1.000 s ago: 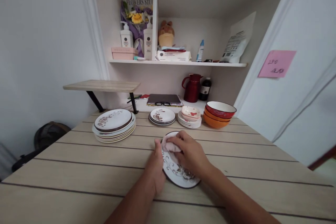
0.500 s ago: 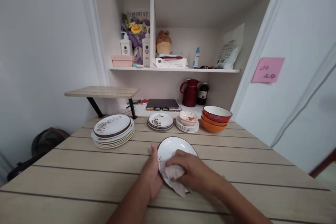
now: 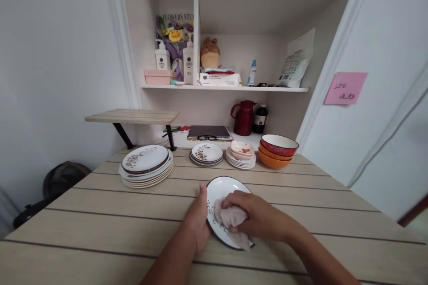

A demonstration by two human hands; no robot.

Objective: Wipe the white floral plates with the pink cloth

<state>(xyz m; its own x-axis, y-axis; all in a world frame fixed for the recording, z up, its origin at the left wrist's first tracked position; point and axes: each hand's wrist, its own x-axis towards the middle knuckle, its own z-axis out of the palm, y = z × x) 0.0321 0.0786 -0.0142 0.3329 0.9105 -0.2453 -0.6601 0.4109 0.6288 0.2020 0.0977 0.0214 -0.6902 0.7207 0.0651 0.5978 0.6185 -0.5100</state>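
Clearly, the left hand (image 3: 199,225) grasps a plate (image 3: 227,184) by its left rim, thumb up along the side and the other fingers mostly hidden. Across from it, the right hand (image 3: 262,217) clutches a crumpled cloth (image 3: 232,216) and presses it against the plate's patterned face, one loose end hanging over the near rim. The plate sits midway between the table's (image 3: 100,227) left and right edges, well in from the far edge; whether its base touches the wood I cannot tell.

Near the far left corner stands a stack of big plates (image 3: 146,183). Along the far edge, left to right, come small plates (image 3: 206,153), then saucers (image 3: 240,164) with square dishes (image 3: 242,150) on top. Nested bowls (image 3: 274,160), a red one above orange ones, stand by the far right corner.
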